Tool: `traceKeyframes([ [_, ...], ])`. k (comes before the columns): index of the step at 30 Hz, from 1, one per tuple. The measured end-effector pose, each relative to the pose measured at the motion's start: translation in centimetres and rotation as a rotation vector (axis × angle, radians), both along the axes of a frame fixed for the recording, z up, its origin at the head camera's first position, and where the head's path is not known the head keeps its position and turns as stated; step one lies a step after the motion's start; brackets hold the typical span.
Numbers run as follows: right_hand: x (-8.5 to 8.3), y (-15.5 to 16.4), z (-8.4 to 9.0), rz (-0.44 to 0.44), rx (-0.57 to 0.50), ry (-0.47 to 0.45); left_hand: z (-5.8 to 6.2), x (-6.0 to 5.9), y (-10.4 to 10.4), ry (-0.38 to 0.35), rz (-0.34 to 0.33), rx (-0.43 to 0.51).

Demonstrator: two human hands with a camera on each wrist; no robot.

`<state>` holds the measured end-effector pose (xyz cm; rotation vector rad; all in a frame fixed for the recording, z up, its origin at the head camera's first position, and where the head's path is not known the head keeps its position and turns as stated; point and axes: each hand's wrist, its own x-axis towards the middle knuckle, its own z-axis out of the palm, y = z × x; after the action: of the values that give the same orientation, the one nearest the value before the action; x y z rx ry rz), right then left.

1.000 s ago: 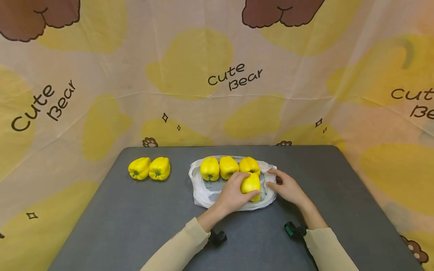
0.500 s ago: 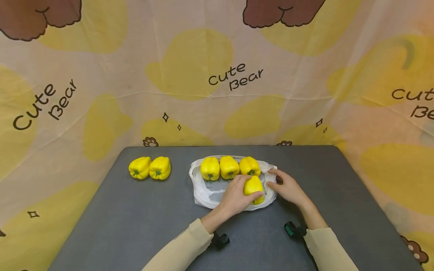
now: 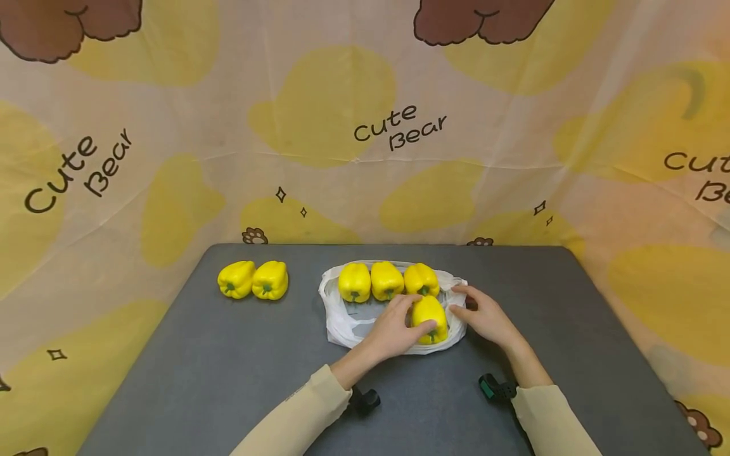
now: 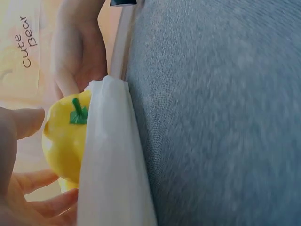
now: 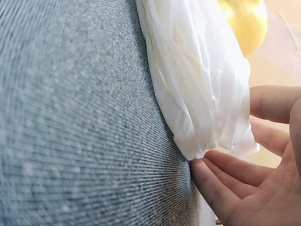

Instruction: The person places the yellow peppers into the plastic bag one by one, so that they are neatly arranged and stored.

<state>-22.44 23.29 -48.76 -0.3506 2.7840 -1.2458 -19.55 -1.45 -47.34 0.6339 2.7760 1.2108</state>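
A white plastic bag (image 3: 341, 329) lies spread on the table with its mouth up. Along its far side sit three yellow bell peppers (image 3: 386, 282). A fourth bell pepper (image 3: 430, 316) rests in the near right part, its green stem showing in the left wrist view. My left hand (image 3: 393, 329) is beside this pepper, fingers spread loosely; the thumb (image 4: 29, 122) stands just off its skin. At the bag's right end, my right hand (image 3: 487, 316) holds the rim, thumb above and fingertips (image 5: 202, 169) low against the plastic.
Two more yellow bell peppers (image 3: 253, 280) stand side by side at the back left of the grey table (image 3: 239, 373). A patterned cloth (image 3: 319, 114) hangs behind the table. A black wrist camera (image 3: 495, 387) sits under the right forearm.
The near pepper has moved slightly right and toward the front inside the bag. My left hand has loosened from it and drawn back left. The right hand stays put.
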Motion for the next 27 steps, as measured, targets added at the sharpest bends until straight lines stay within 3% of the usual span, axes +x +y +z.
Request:
traceKeyframes([
  [4,0.0,0.1,0.0,-0.002,0.002,-0.005,0.7,0.0,-0.8,0.023,-0.014,-0.012],
  [15,0.0,0.0,0.1,-0.005,0.005,-0.019,3.0,-0.3,-3.2,0.05,-0.058,0.072],
  [27,0.0,-0.1,-0.1,-0.008,0.008,-0.017,4.0,-0.5,-6.0,0.15,-0.038,0.138],
])
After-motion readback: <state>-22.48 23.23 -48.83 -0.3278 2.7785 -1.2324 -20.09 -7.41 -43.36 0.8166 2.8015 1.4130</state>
